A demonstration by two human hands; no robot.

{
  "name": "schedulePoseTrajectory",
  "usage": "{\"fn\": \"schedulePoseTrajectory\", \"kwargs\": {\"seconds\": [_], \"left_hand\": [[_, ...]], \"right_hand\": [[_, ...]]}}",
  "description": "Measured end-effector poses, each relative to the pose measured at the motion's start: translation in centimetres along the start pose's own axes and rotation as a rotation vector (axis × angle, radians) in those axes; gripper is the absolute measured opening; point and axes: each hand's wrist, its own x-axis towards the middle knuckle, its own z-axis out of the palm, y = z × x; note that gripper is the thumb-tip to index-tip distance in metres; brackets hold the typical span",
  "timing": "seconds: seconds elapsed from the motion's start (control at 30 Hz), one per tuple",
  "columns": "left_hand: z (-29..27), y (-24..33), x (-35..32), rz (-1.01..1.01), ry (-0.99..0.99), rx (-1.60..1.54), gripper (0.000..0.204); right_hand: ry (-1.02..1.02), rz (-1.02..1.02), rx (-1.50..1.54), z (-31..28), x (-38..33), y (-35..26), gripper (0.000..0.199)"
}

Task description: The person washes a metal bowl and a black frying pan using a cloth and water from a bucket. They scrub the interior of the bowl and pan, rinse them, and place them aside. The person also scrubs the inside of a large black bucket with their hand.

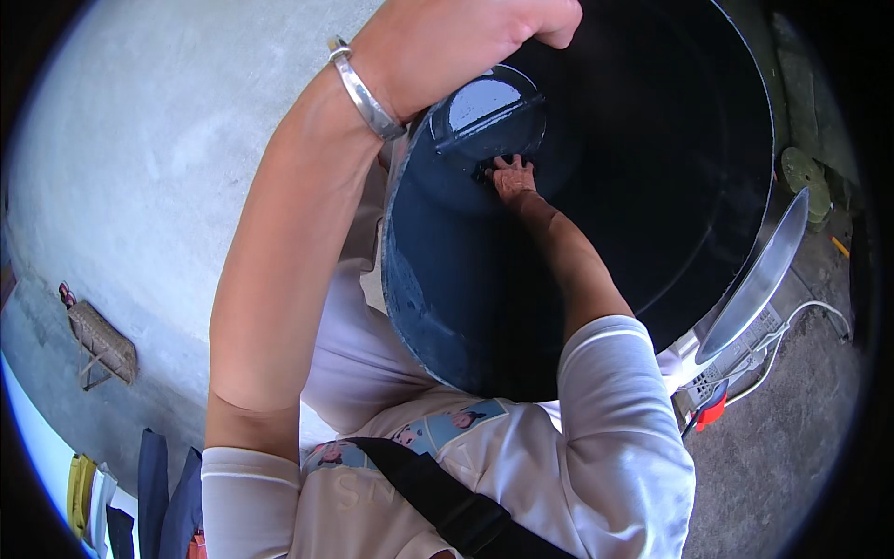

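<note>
A large, deep black barrel (pixel 652 168) is tipped toward me, its open mouth in front of my body. My left hand (pixel 466 47), a silver bangle at its wrist, is closed over the barrel's upper left edge; the picture's top edge cuts part of it off. Deep inside, my right hand (pixel 512 177) presses against the barrel's inner surface with bent fingers. Something small and dark shows beside those fingertips, too dim to name. Just beyond that hand lies a wet, shiny patch (pixel 484 102) crossed by a dark ridge.
A round metal lid or basin (pixel 756 279) leans at the barrel's right. Beside it are a pale plastic crate (pixel 736 349), a white cable (pixel 778 349) and a red object (pixel 712 407). A small woven stool (pixel 102 340) stands on the concrete floor (pixel 149 186) at left.
</note>
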Motion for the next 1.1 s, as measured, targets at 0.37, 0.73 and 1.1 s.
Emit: {"fn": "schedulePoseTrajectory", "kwargs": {"seconds": [0.37, 0.73, 1.1], "left_hand": [[0.8, -0.3, 1.2, 0.135, 0.023, -0.020, 0.004], [-0.2, 0.0, 1.0, 0.096, -0.037, 0.148, 0.006], [0.1, 0.4, 1.0, 0.134, -0.016, 0.182, 0.010]], "right_hand": [[0.425, -0.245, 0.476, 4.0, 6.2, -4.2, 0.037], [0.388, -0.166, 0.655, 1.3, 5.5, -6.1, 0.045], [0.193, -0.240, -0.084, 0.7, 2.2, -5.1, 0.045]]}}
